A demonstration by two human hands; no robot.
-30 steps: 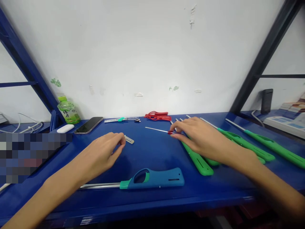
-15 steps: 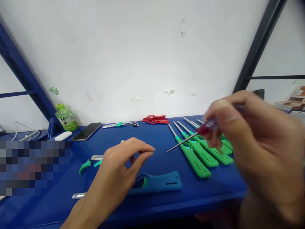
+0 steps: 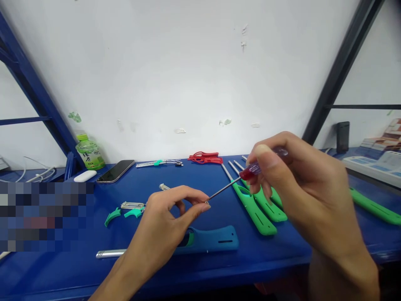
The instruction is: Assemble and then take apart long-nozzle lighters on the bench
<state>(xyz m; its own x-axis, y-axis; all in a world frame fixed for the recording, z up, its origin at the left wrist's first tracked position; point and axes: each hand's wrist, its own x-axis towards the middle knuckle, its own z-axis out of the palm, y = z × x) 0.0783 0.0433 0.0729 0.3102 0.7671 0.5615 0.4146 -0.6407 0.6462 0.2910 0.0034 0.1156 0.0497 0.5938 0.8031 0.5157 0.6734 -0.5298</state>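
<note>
A screwdriver (image 3: 250, 170) with a red and clear handle is held in my right hand (image 3: 297, 188), its shaft slanting down to the left. The shaft's tip meets the pinched thumb and forefinger of my left hand (image 3: 169, 217); something tiny there is too small to name. Under my left hand lies a blue long-necked lighter (image 3: 216, 239) with a silver tube, on the blue table (image 3: 200, 267). Several green lighters (image 3: 257, 213) lie at the right, partly behind my right hand. Green trigger pieces (image 3: 112, 216) and clear parts (image 3: 133, 205) are left of my left hand.
Along the back are a red lighter shell (image 3: 205, 158), a metal rod assembly (image 3: 159, 163), a phone (image 3: 116, 171), a white case (image 3: 85, 176) and a green bottle (image 3: 90, 152). A white power strip (image 3: 372, 169) and a dark device (image 3: 342, 137) stand far right.
My right hand has moved left and down with the screwdriver, bringing its tip to my left fingertips. Another green lighter, the power strip and the dark device now show at the right.
</note>
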